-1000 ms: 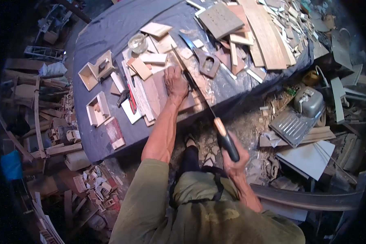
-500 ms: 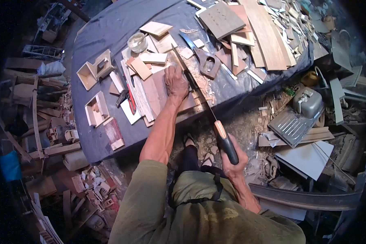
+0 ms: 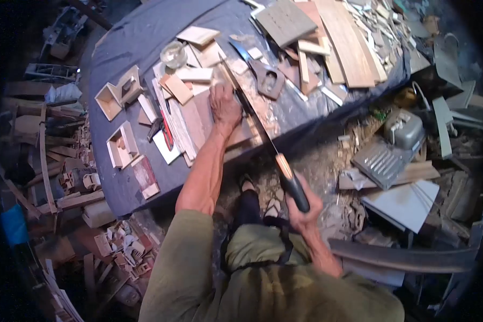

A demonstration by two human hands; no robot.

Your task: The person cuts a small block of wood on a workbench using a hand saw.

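Observation:
My right hand (image 3: pixel 305 206) is closed around the black-and-orange handle of a handsaw (image 3: pixel 291 183). Its long thin blade points away from me and lies across the edge of a wooden board (image 3: pixel 201 115) at the near side of the table. Close to the left of the blade, my left hand (image 3: pixel 225 105) presses down on that board with curled fingers; its fingertips are partly hidden. Sawdust and shavings (image 3: pixel 264 110) lie to the right of the blade. Beyond them rests another saw (image 3: pixel 268 80) with a dark wooden handle and a bluish blade.
On the cloth-covered table (image 3: pixel 139 37) are a glass jar (image 3: pixel 173 55), small open wooden boxes (image 3: pixel 122 145), a red-handled tool (image 3: pixel 167 134) and stacked planks (image 3: pixel 349 48). A metal sink (image 3: pixel 383 161) and wood scraps (image 3: pixel 126 244) crowd the floor.
The whole view has shifted slightly, so the table's things appear farther left. My right hand and the saw have moved a little forward; my left hand stays on the board.

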